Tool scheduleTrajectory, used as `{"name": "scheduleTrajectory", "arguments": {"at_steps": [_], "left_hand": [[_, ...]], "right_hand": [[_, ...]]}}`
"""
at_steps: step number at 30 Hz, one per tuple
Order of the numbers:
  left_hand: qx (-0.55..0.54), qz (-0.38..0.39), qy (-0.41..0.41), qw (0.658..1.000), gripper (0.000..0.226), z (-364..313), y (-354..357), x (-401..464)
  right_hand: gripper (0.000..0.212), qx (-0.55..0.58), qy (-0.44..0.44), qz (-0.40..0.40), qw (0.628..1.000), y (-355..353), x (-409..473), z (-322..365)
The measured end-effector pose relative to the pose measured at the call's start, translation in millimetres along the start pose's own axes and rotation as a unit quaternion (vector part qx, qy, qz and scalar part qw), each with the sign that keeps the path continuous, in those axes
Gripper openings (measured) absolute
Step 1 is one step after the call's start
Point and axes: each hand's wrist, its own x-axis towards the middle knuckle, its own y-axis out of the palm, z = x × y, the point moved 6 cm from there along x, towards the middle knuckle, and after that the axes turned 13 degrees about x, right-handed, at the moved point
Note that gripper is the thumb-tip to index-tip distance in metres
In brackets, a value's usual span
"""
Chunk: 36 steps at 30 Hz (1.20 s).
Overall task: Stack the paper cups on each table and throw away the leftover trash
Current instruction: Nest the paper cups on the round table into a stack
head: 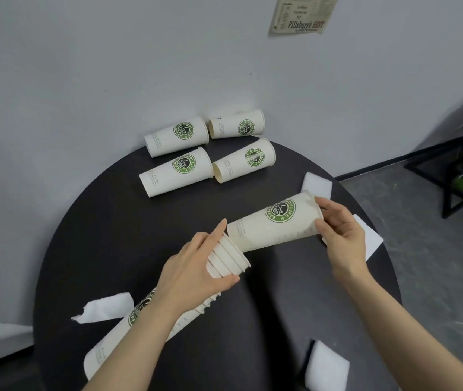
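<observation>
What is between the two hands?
In the head view, one paper cup lies between them: the right hand holds its rim, and its base points into the stack of cups gripped by the left hand.

the far edge of the round table (89,249) is blocked by four loose cups (179,172) lying on their sides, close against the wall (83,80). the right edge is taken up by white paper scraps (316,183). a torn tissue (103,307) is found at the left edge, a folded one (327,368) at the near edge. bare tabletop is left open between the far cups and the hands, and along the near middle.
</observation>
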Motion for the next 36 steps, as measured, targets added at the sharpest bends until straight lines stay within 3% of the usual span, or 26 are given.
{"name": "scheduleTrajectory", "arguments": {"at_steps": [11, 22, 29, 36], "left_hand": [[-0.026, -0.018, -0.016, 0.999, 0.095, 13, -10, -8], [-0.045, -0.006, -0.056, 0.997, 0.095, 29, -14, 3], [-0.072, -0.010, -0.114, 0.991, 0.093, 57, -19, 17], [-0.035, 0.041, -0.168, 0.984, 0.108, 78, -8, 32]], "right_hand": [[0.049, 0.022, -0.015, 0.100, 0.995, 39, 2, 5], [0.038, 0.032, 0.076, 0.274, 0.958, 122, -23, -40], [0.035, 0.067, 0.118, 0.284, 0.949, 160, -14, -67], [0.032, 0.067, 0.154, 0.318, 0.933, 182, -7, -86]]}}
